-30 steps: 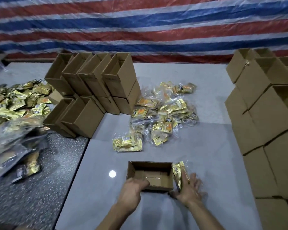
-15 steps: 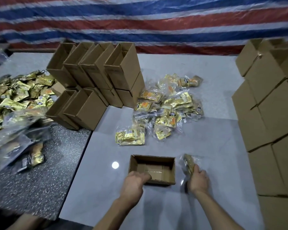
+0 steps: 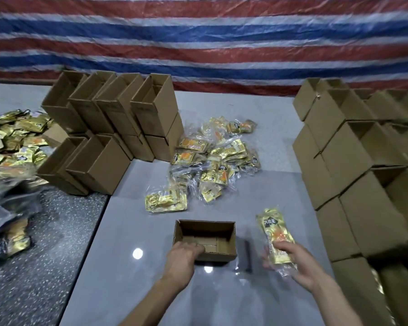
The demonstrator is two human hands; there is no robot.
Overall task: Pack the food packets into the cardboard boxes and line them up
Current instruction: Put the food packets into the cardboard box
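Your left hand [image 3: 183, 257] is gripping the near wall of the small open-topped brown cardboard box [image 3: 206, 228]. Its fingers are curling over the rim and down inside, so that hand is closed round the cardboard. The box is sitting upright on the pale grey glossy table [image 3: 132, 220] right in front of you, with its brown floor showing.

Your right hand [image 3: 292, 262] is holding a gold foil food packet in a clear wrapper [image 3: 275, 234]. The fingers are wrapping round the packet's near end and the rest is pointing away from you. The packet is sitting off to the right of the box, near it but not touching, and not inside. Can't tell if its far end is resting on the table, it's a bit blurry.

Beyond the box, a loose pile of the same gold packets [image 3: 217, 161] is lying mid-table. The stacked open brown cartons at the back left [image 3: 118, 128] are standing in two tiers, and a taller wall of brown cartons [image 3: 353, 161] is running down your right side. Far left, a heap of gold packets [image 3: 12, 142] is spreading onto the dark speckled surface [image 3: 45, 243]. A red, white and blue striped tarp [image 3: 198, 43] is hanging behind everything.
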